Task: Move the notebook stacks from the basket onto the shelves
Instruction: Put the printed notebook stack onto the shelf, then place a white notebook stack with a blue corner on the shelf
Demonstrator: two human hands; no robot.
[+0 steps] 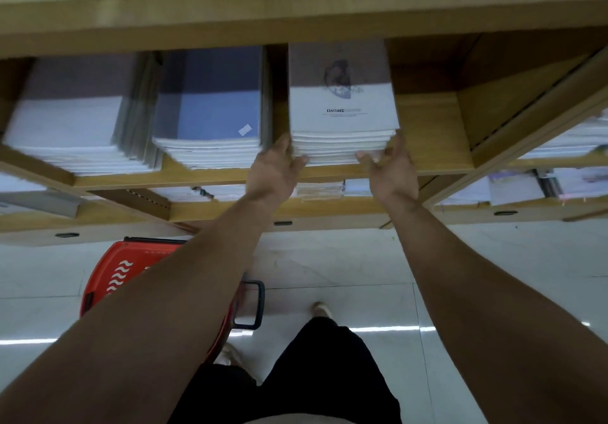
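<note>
A stack of white notebooks with a dark drawing and black lettering on the top cover lies on the wooden shelf. My left hand holds the stack's front left corner, fingers on its side and thumb at the front edge. At the front right corner is my right hand, fingers along the side and thumb on the front edge. The red basket stands on the floor below, mostly hidden by my left forearm; what lies inside it cannot be seen.
Left of this stack lie a blue-covered stack and a white stack. To its right the shelf board is bare up to a wooden divider. More notebooks fill the lower shelf and the neighbouring unit. White tiled floor lies below.
</note>
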